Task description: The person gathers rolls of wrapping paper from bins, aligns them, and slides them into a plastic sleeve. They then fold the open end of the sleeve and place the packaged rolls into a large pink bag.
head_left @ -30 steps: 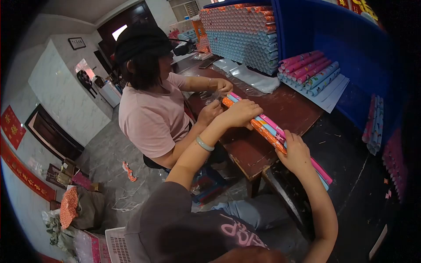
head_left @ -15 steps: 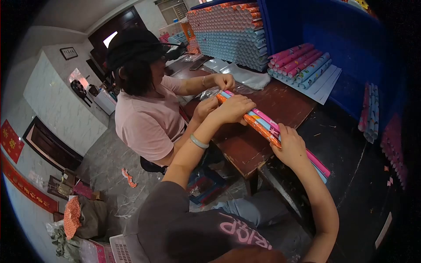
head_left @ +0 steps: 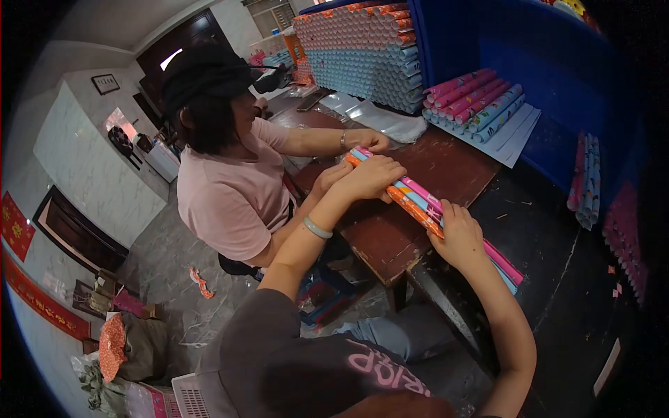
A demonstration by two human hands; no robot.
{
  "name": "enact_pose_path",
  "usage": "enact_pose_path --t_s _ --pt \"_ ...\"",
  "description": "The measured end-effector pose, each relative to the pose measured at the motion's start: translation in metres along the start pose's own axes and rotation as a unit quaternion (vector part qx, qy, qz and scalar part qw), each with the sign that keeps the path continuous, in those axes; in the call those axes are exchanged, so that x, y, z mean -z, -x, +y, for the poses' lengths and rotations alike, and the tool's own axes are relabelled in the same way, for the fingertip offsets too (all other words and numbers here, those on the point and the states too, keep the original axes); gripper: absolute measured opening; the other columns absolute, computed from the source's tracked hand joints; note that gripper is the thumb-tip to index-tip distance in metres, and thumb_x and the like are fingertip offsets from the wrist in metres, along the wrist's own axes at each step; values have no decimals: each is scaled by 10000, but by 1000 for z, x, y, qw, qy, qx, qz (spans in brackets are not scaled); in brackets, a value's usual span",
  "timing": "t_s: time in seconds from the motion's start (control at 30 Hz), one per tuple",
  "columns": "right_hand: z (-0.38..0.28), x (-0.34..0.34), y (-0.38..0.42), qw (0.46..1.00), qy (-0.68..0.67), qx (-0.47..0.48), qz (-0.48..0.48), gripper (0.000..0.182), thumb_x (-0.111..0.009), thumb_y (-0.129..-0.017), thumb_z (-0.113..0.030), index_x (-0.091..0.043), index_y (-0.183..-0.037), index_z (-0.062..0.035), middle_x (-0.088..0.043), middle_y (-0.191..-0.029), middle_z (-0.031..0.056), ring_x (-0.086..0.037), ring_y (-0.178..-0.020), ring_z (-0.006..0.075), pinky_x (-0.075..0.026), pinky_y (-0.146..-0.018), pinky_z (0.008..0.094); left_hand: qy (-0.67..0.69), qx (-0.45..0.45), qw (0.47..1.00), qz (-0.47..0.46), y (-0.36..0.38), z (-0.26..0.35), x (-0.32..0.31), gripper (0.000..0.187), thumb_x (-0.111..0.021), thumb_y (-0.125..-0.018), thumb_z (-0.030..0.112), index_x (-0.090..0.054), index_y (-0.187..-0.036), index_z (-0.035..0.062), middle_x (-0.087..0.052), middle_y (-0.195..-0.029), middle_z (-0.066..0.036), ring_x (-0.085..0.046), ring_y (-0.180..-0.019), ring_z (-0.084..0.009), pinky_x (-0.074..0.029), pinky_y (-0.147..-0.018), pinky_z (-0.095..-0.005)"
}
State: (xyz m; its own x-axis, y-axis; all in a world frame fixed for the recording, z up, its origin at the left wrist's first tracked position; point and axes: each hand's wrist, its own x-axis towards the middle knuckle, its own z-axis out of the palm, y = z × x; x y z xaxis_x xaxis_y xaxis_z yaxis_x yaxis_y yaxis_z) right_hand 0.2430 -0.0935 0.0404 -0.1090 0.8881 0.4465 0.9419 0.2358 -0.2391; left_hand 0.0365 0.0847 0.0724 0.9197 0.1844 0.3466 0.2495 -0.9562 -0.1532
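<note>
A bundle of long patterned paper rolls (head_left: 412, 203), orange, light blue and pink, lies slantwise over the brown table's corner. My left hand (head_left: 371, 177) wraps over its far part, fingers closed round the rolls. Farther down, my right hand (head_left: 458, 235) grips the same bundle, its thumb on the near side and fingers over the top. Pink and blue ends (head_left: 503, 263) stick out past my right hand. At the far end of the bundle, a co-worker's hand (head_left: 371, 141) is close by, and the co-worker's other hand (head_left: 332, 177) is beside my left hand.
A co-worker in a pink shirt (head_left: 226, 184) sits at the brown table (head_left: 446, 167). Clear plastic sleeves (head_left: 387, 122) lie there. A tall stack of rolls (head_left: 359, 63) stands behind, with pink and blue rolls (head_left: 474, 104) on white sheets. More rolls (head_left: 587, 181) lie on the dark surface at right.
The co-worker's far hand has shifted slightly forward and down, away from its raised pose by the bundle's end. My hands keep their grip in nearly the same place.
</note>
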Motion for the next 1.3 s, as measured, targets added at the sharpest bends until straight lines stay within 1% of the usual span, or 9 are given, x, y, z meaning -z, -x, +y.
enact_pose_path --t_s 0.3,0.4,0.47,0.7,0.77,0.87,1.0,1.2,1.3 --pt "-5 8 0 1000 5 7 -4 619 -709 -720 -222 -448 -1217 40 -564 -1019 173 -569 -953 315 -476 -795 410 -4 4 1000 18 3 2 9 556 -817 -511 196 -538 -976 71 -584 -904 -91 -584 -899 -296 -458 -793 -389" --pt "-8 13 0 1000 0 18 12 616 -702 -731 -222 -444 -1226 39 -563 -1025 176 -565 -955 324 -475 -801 414 -23 -24 998 52 2 4 22 576 -830 -488 222 -536 -962 77 -585 -908 -77 -573 -915 -274 -445 -814 -369" --pt "-8 14 1 999 -1 22 24 598 -697 -741 -224 -448 -1219 36 -562 -1032 177 -562 -965 328 -473 -810 416 -53 -14 999 -1 1 8 33 606 -817 -523 246 -539 -1034 74 -579 -975 -80 -551 -986 -258 -416 -876 -372" --pt "-13 28 1 999 -5 38 25 588 -694 -752 -242 -448 -1209 34 -565 -1024 183 -569 -952 344 -491 -773 433 -77 -16 997 -19 -1 16 52 592 -816 -501 262 -539 -992 85 -589 -924 -55 -542 -993 -237 -385 -914 -358" --pt "-13 29 0 998 -1 49 35 589 -693 -755 -254 -449 -1208 33 -566 -1017 184 -571 -942 352 -497 -759 435 -103 -42 994 23 -1 15 51 502 -812 -471 277 -544 -855 95 -611 -851 -34 -561 -909 -213 -394 -847 -330" --pt "-15 34 -1 1000 5 23 1 624 -704 -747 -260 -445 -1241 19 -559 -1095 192 -560 -999 361 -477 -831 427 -105 -40 993 29 -1 15 47 502 -811 -475 299 -536 -842 96 -607 -847 -33 -557 -903 -213 -390 -852 -333" --pt "-8 37 6 999 35 28 -2 624 -710 -740 -259 -451 -1234 22 -568 -1078 188 -568 -982 356 -481 -826 421 -121 -50 989 71 -6 19 20 524 -803 -471 361 -526 -828 95 -599 -832 -31 -547 -898 -214 -382 -860 -333" --pt "2 46 22 997 64 6 -33 631 -709 -743 -260 -444 -1237 30 -572 -1060 191 -574 -973 354 -485 -825 414 -51 -55 997 33 -22 33 7 540 -817 -488 345 -537 -868 82 -600 -865 -44 -540 -945 -229 -370 -910 -363" --pt "7 46 27 997 76 6 -26 621 -693 -757 -283 -448 -1225 43 -565 -1058 191 -561 -978 345 -490 -806 425 -42 -51 996 63 -27 36 1 573 -821 -500 326 -545 -933 70 -597 -919 -56 -541 -977 -239 -363 -918 -398"
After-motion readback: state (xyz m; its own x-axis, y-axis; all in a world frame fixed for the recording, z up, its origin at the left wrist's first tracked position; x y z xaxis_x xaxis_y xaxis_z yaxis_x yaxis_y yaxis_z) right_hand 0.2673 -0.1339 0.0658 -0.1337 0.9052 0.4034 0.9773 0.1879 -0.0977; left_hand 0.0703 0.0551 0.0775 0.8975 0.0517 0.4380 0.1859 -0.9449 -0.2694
